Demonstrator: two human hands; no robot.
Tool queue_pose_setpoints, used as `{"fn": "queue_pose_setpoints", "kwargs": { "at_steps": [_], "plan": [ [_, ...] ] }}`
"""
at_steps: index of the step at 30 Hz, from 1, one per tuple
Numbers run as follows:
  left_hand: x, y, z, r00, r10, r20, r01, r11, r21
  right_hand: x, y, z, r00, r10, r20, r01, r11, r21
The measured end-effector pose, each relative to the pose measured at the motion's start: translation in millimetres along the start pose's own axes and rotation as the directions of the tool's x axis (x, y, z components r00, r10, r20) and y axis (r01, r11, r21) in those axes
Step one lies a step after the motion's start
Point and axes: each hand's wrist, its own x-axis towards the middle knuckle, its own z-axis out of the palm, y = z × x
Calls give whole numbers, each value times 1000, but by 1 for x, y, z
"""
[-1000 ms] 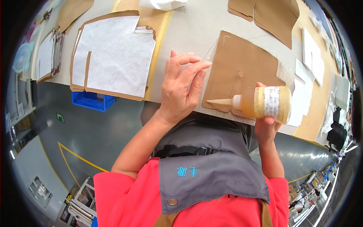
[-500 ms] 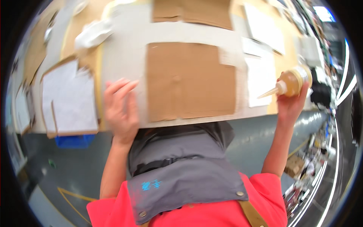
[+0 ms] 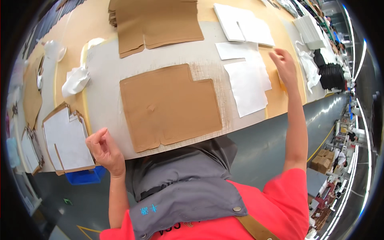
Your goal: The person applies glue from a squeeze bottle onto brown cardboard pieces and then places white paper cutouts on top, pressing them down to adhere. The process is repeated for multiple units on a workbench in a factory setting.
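Observation:
My left hand hovers at the table's front edge, between the brown cardboard piece and a white-topped stack. Its fingers are curled in, and nothing shows in them. The brown cardboard piece lies flat in front of me, with a notched far right corner and a small slit in its near edge. Out to the right, my right hand is raised over the table with fingers curled and nothing visible in them. Behind its wrist a small orange-yellow thing peeks out, mostly hidden. White sheets lie just left of that hand.
Brown cardboard pieces are stacked at the far side. A white stack lies far right. At left are white-topped cut pieces, a crumpled white cloth and a blue bin below the edge. Black material sits far right.
The glue bottle with the pointed nozzle has left my right hand's grasp. That hand has moved farther over the table. My left hand's fingers have curled in. The whole view has turned.

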Motion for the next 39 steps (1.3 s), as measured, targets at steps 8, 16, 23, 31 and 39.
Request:
{"fn": "queue_pose_setpoints", "kwargs": {
  "at_steps": [8, 16, 23, 31, 39],
  "plan": [
    [38, 45, 10, 913, 375, 163, -398, 907, 141, 33, 17, 46, 903, 307, 302, -408, 833, 374],
    [134, 126, 143, 530, 682, 504, -689, 693, -213, -30, -33, 12, 992, -119, -34, 123, 918, 377],
    [138, 173, 276, 223, 763, 606, -648, 581, -493, -66, -55, -25, 931, -344, -119, 364, 896, 254],
    [129, 228, 241, 91, 417, 904, -13, 909, -417, -125, -21, -47, 930, 143, -338, 223, 511, 830],
    [146, 232, 139, 234, 142, 962, 498, 832, -244, -158, -56, 31, 997, -52, 55, -45, 180, 983]
  ]
}}
